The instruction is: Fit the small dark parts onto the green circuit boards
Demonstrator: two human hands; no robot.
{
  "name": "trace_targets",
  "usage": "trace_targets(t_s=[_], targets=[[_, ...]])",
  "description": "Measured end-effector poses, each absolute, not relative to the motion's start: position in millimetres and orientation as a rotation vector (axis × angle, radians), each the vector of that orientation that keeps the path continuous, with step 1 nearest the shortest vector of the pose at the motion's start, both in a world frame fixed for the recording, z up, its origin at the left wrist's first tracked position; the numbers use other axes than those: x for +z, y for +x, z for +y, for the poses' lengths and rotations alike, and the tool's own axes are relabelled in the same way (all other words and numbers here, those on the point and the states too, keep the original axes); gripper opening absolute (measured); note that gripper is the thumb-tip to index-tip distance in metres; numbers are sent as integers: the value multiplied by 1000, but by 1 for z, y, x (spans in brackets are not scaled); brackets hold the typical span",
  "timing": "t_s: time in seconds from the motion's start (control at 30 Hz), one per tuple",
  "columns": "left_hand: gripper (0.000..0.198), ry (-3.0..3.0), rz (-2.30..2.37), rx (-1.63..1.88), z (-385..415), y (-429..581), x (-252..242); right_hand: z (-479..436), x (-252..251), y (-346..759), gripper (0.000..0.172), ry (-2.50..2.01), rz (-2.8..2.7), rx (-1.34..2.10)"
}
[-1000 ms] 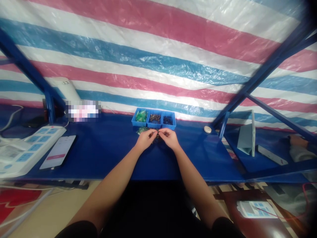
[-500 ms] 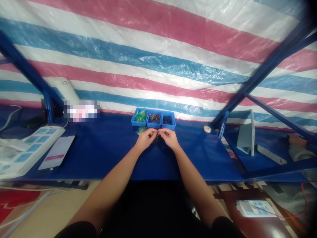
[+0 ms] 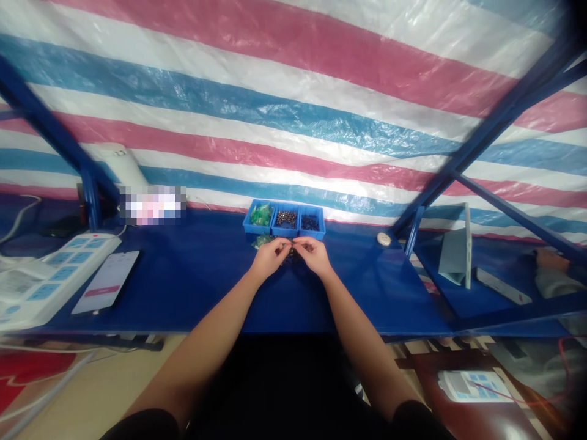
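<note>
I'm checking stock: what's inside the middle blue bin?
The middle blue bin holds many small, shiny, metallic-looking pieces. They cover the bin's floor, so whatever lies beneath the top layer can't be seen.

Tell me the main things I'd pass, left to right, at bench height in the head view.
White power strip → phone → blue bin of green pieces → blue bin of metallic parts → blue bin of dark parts → round pale disc → upright grey-blue case.
</note>
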State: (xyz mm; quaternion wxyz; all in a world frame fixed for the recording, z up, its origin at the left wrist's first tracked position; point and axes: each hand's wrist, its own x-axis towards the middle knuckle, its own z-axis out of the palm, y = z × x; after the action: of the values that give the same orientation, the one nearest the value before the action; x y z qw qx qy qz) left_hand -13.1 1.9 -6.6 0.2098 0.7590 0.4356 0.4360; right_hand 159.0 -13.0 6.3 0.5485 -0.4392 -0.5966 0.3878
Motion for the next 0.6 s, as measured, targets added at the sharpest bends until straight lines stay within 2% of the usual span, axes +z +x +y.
trace_targets(t_s=[0.13, 0.3, 0.5, 0.6], targets=[[28, 2080, 1207, 1185, 2, -13, -7, -13, 7, 159, 27, -1044, -1413, 913], [24, 2126, 1209, 1216, 4, -13, -8, -12, 6, 158, 32, -1060, -1409, 915], [21, 2165, 1216, 1192, 2, -14, -7, -13, 6, 160, 25, -1061, -1392, 921], [21, 2177, 1225, 1173, 2, -14, -7, -8, 3, 162, 27, -1077, -1264, 1007]])
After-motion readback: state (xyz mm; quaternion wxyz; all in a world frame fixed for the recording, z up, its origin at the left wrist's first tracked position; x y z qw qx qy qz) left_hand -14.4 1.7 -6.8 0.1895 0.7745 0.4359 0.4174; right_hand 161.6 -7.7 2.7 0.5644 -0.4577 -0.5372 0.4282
